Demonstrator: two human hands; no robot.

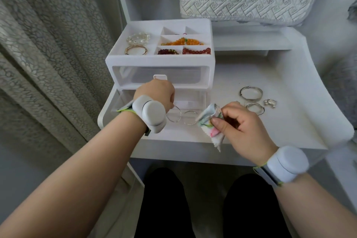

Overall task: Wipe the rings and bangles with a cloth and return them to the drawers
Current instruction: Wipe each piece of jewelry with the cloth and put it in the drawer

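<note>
Head view, the only view supplied. The left hand [154, 92] is over the open lower drawer [114, 102]. Its fingers are curled downward and appear to pinch the top edge of a silver bangle [173, 114] standing on edge inside the drawer; the fingertips are hidden behind the back of the hand, so the grip is a judgement. A second bangle [190, 118] lies in the same drawer, just beside the first at its three o'clock; the likely reading is that wiped pieces are being returned here in turn.

The right hand [245, 127] holds the cloth [209, 121] pinched between thumb and curled fingers. The cloth is bunched, with a corner hanging towards six o'clock; it sits at the drawer's three o'clock side, probably kept ready for the next piece.

At one o'clock from the right hand, on the desk [270, 135], lie a loose bangle [251, 92], a stacked pair of rings [255, 108] and a small silver trinket [270, 102]. They are near one another and well apart from the drawer, so are judged to be awaiting wiping.

The upper drawer [160, 72] at twelve o'clock from the left hand is closed. The top tray [154, 58] carries beaded bracelets [181, 41] in its compartments.
</note>
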